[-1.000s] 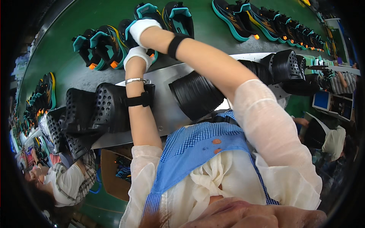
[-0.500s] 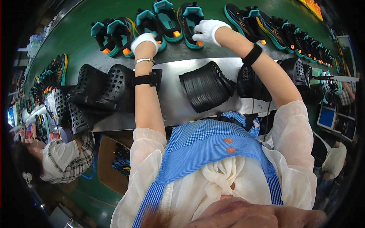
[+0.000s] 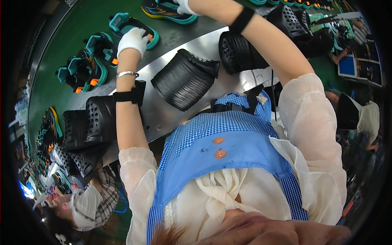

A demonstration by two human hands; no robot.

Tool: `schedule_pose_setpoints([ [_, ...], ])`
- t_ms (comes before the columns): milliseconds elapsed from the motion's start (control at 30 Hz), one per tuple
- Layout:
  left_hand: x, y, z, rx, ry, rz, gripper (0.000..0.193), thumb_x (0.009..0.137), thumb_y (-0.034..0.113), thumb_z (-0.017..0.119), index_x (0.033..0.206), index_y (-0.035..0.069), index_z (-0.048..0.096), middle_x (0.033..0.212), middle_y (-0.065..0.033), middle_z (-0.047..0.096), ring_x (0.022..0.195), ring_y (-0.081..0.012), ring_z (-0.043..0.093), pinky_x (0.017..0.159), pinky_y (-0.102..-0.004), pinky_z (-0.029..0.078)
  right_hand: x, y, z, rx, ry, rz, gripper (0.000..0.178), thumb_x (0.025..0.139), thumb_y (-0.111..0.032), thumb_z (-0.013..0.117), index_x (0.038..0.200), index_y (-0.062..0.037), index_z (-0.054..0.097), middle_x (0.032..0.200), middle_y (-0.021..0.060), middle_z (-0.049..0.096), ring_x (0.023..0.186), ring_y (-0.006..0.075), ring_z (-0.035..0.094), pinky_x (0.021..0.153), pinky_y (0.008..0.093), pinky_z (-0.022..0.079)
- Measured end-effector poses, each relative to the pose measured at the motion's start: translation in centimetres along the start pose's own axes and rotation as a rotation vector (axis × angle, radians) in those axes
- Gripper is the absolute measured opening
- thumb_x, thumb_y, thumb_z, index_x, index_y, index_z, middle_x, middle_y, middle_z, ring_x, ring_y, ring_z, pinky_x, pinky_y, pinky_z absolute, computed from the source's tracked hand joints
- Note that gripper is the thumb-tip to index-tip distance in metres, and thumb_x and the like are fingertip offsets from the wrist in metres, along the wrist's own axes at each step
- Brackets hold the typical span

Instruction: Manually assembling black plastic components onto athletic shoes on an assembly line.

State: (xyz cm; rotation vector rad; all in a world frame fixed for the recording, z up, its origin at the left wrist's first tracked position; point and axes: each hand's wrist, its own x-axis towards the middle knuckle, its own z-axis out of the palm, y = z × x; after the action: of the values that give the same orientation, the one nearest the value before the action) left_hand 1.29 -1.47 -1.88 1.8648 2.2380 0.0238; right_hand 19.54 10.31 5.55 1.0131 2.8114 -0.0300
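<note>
My left hand (image 3: 133, 42), in a white glove, is over the forefoot of a black and teal sneaker (image 3: 121, 25) with an orange tab. Its fingers are partly bent and apart, and I see no firm hold. At the upper edge, my gloved right hand (image 3: 184, 7) is closed on the end of another black sneaker (image 3: 161, 11), whose yellow and teal sole edge shows. The picture's edge cuts off part of that hand and shoe. Left of my left hand, several similar sneakers (image 3: 83, 67) stand close together.
A ridged black cover (image 3: 185, 79) lies on the metal ledge (image 3: 159, 127) before me. Perforated black pieces sit left (image 3: 93, 120) and right (image 3: 234, 53). A green worktop (image 3: 53, 87) spreads behind. Another person (image 3: 87, 208) is at lower left; more sneakers (image 3: 294, 2) line the upper right.
The view has swung, so the bench now slants. Sneakers near my hands are spread farther apart. The one at my right hand has turned more sideways; my left hand is over a different part of the row.
</note>
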Motion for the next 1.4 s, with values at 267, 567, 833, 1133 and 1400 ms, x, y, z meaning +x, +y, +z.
schedule_pose_setpoints([
  [267,-3.3,3.7,-1.2,-0.081,0.266,0.07,0.034,0.08,0.023,0.058,0.111,0.009,0.061,0.112,-0.0172,0.057,0.102,-0.034,0.056,0.089,-0.0386,0.044,-14.8,3.5,-2.3,0.058,0.402,-0.264,0.024,0.082,-0.024,0.058,0.097,-0.0077,0.064,0.099,0.0142,0.064,0.092,0.0298,0.061,0.079,0.0377,0.048],
  [567,-1.3,16.5,0.1,-0.925,-0.603,0.046,0.045,0.085,0.033,0.059,0.11,-0.004,0.059,0.096,-0.0141,0.065,0.084,-0.0205,0.065,0.068,-0.0278,0.053,-20.0,5.0,10.7,0.379,0.641,-0.005,0.023,0.074,-0.025,0.065,0.095,-0.0155,0.069,0.109,0.0075,0.061,0.107,0.0293,0.053,0.093,0.0411,0.039],
  [833,-0.6,17.9,2.2,-1.275,-0.789,-0.2,0.035,0.087,0.025,0.06,0.107,-0.003,0.055,0.092,-0.0155,0.064,0.081,-0.0231,0.066,0.067,-0.0289,0.055,-19.9,4.9,12.3,0.313,0.698,0.041,0.027,0.073,-0.03,0.066,0.098,-0.0187,0.068,0.111,0.0036,0.061,0.111,0.0276,0.05,0.098,0.0444,0.034],
  [1133,-2.9,14.3,-2.0,-1.193,-0.414,-0.083,0.03,0.087,0.025,0.06,0.096,-0.002,0.052,0.083,-0.0131,0.062,0.074,-0.0183,0.063,0.069,-0.0259,0.052,-20.0,5.0,12.4,0.316,0.654,0.062,0.032,0.074,-0.034,0.064,0.1,-0.0151,0.067,0.112,0.0054,0.061,0.112,0.027,0.049,0.099,0.0437,0.034],
  [1400,-8.3,12.2,-4.3,-1.714,-0.291,0.158,0.021,0.09,0.016,0.054,0.099,-0.003,0.052,0.093,-0.0141,0.063,0.081,-0.0201,0.065,0.076,-0.0311,0.054,-19.6,1.0,4.4,1.724,0.288,0.076,0.067,0.08,-0.021,0.069,0.137,-0.0046,0.039,0.119,0.0109,0.056,0.108,0.0124,0.051,0.09,0.0259,0.043],
])
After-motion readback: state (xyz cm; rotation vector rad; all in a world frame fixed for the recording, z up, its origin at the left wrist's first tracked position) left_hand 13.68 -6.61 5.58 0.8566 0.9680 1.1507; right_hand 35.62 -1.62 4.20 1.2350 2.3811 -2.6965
